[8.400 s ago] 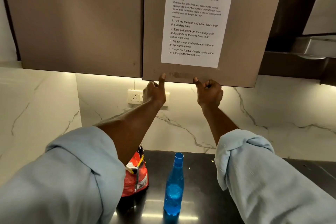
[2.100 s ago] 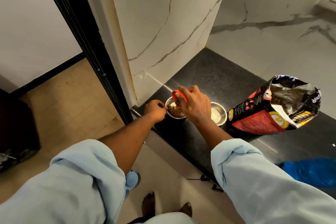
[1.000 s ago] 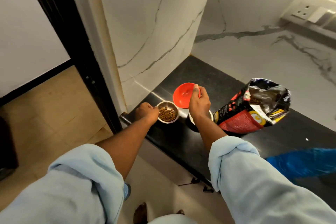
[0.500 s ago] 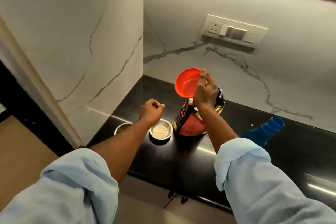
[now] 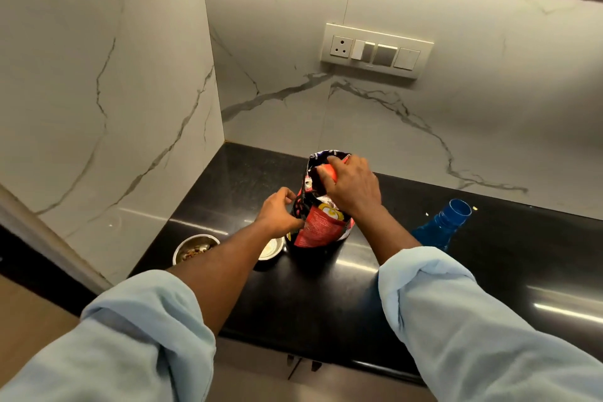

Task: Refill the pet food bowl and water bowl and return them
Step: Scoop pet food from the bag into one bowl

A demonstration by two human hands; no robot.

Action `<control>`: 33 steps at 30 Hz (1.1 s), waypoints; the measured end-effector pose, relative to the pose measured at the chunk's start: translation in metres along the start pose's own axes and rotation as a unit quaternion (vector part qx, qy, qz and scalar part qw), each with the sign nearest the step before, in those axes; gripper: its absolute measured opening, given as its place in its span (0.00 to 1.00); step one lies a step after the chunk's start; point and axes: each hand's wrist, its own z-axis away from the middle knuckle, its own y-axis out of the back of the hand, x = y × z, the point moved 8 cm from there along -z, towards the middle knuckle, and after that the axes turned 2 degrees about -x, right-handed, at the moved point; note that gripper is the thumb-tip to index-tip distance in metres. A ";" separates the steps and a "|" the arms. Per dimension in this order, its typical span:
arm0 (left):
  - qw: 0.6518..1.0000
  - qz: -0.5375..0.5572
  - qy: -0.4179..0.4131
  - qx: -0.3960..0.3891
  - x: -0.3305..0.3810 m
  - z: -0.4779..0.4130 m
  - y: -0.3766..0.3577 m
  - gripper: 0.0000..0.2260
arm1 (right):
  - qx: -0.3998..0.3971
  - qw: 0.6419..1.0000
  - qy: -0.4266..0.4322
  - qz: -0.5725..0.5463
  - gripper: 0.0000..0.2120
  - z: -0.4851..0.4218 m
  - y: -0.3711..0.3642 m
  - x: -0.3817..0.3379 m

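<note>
At the bag mouth: a small red plastic scoop is held down inside the open top of the red-and-black glossy pet food bag, which stands upright on the black polished counter.
Right hand: the grip is clamped over the scoop, of which only a sliver is seen between the fingers.
Left hand: the grip is pinched together on the bag's left edge, so the mouth is kept open.
Small round steel food bowl: it is set near the side wall, apart from the bag, with brown kibble in it; its right side is hidden by the left forearm.
Second small steel water bowl: it is placed just beside the bag's foot, under the left forearm; whether water is in it cannot be told.
Blue translucent plastic bottle: it is placed to the right of the bag, near the right forearm.
Risk, bag: the light bag is likely to be tipped toward the bowls if the scoop is driven in hard or the pinch is lost.
Risk, kibble: an overfilled scoop could be caught on the crumpled rim as it is lifted, and pellets scattered over the counter or into the water bowl.
Risk, water bowl: it could be nudged by the left forearm when the arm is drawn back.
Changed since half a second ago: the scoop, then held up in the air above the bag, is now sunk into it; the left hand, then closed on nothing above the water bowl, is now fastened on the bag.
</note>
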 end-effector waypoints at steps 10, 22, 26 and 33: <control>1.000 -0.012 -0.018 -0.014 0.009 -0.001 -0.007 0.34 | -0.133 0.990 0.038 -0.004 0.20 -0.005 -0.028 -0.019; 1.000 -0.008 -0.024 -0.007 0.013 0.001 -0.009 0.33 | -0.128 0.963 -0.062 -0.230 0.22 -0.006 -0.029 0.022; 1.000 -0.002 -0.021 0.000 0.013 0.004 -0.007 0.30 | -0.027 0.975 -0.042 -0.214 0.21 -0.005 -0.004 0.016; 1.000 -0.007 -0.004 0.001 0.004 0.009 -0.001 0.35 | 0.097 0.965 -0.091 -0.228 0.23 -0.010 0.039 0.037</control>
